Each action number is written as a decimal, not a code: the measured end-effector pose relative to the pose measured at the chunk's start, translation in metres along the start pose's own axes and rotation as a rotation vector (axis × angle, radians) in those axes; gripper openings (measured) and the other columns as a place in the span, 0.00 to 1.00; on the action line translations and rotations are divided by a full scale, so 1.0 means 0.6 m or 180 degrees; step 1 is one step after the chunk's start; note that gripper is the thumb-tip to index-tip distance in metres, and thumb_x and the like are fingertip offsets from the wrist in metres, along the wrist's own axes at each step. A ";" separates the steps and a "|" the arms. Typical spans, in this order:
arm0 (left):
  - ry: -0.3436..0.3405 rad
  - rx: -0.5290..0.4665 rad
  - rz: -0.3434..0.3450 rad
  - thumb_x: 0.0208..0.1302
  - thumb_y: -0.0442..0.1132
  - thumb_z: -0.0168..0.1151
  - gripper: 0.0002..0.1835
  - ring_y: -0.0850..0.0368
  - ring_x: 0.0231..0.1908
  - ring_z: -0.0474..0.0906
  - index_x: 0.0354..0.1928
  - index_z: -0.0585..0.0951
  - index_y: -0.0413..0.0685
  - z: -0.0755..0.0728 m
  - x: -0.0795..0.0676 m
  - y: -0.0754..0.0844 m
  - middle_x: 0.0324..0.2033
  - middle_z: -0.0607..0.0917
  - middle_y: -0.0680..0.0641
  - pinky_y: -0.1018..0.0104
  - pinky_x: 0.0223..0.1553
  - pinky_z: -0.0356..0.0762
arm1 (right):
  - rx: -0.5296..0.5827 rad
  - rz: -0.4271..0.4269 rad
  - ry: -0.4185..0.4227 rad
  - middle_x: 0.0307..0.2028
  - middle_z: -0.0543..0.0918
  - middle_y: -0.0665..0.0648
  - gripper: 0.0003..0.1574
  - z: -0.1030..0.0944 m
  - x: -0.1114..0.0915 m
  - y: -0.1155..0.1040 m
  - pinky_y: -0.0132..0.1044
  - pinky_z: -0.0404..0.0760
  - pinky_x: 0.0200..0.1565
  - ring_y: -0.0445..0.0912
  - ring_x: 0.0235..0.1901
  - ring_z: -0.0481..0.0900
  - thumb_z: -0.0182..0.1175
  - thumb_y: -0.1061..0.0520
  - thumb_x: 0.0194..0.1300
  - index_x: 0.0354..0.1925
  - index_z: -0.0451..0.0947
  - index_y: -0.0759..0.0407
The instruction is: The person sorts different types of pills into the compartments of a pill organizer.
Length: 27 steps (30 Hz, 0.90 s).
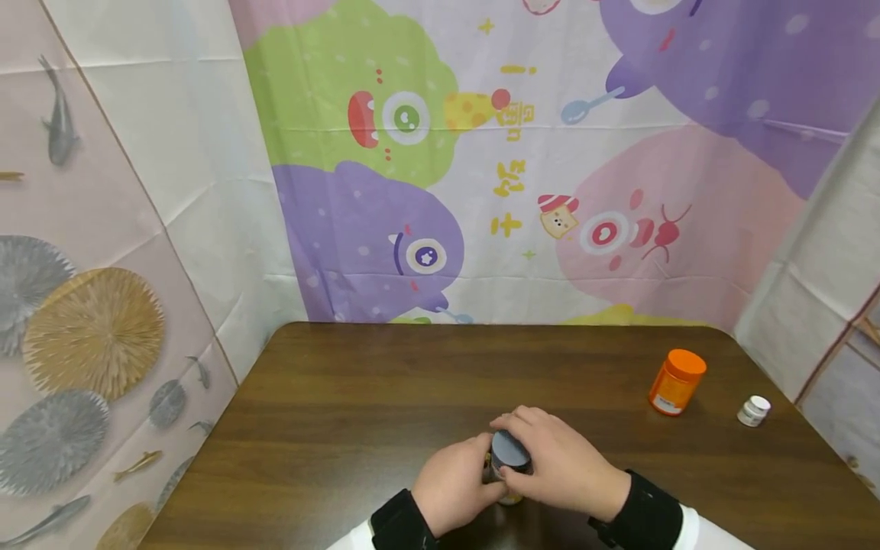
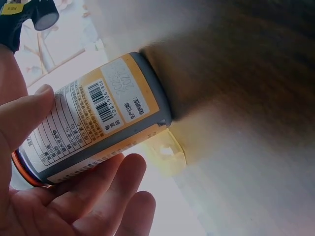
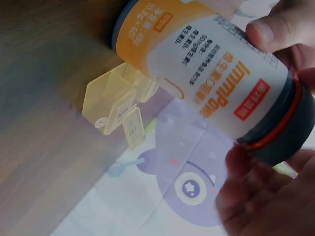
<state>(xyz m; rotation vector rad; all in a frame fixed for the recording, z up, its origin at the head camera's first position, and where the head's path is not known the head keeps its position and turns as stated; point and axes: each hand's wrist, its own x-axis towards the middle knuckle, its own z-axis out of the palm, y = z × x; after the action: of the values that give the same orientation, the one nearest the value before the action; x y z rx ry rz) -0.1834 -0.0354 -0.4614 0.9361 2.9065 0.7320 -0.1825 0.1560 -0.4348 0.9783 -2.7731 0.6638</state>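
A vitamin bottle [image 3: 197,69] with an orange and white label stands between my hands, its dark cap [image 1: 511,449] up and its base at the tabletop. My left hand [image 1: 454,483] grips the bottle's body, thumb on one side and fingers on the other. At the cap, my right hand [image 1: 560,462] curls its thumb and fingers round the rim. A red-orange ring shows just below the cap in the right wrist view. Just beyond the bottle sits a clear yellow pill box [image 3: 106,96] with a raised lid and a small round pale piece in one compartment; my hands mostly hide it from the head view.
On the right side of the brown table [image 1: 344,397] stand an orange jar [image 1: 677,382] with an orange lid and a small white bottle [image 1: 754,411]. A cartoon-printed cloth [image 1: 502,290] hangs behind the far edge, and patterned cloths hang at both sides.
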 end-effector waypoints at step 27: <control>0.0027 0.0028 0.0002 0.59 0.55 0.66 0.23 0.69 0.25 0.73 0.49 0.78 0.48 0.002 0.001 -0.001 0.32 0.82 0.56 0.70 0.26 0.75 | -0.0247 0.0110 -0.0042 0.40 0.73 0.43 0.21 -0.008 0.005 -0.006 0.32 0.75 0.33 0.37 0.34 0.67 0.63 0.44 0.58 0.50 0.78 0.45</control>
<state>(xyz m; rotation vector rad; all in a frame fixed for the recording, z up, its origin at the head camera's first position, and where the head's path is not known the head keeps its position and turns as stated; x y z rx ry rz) -0.1841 -0.0346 -0.4628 0.9369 2.9194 0.7255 -0.1825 0.1538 -0.4283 0.9249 -2.8101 0.5518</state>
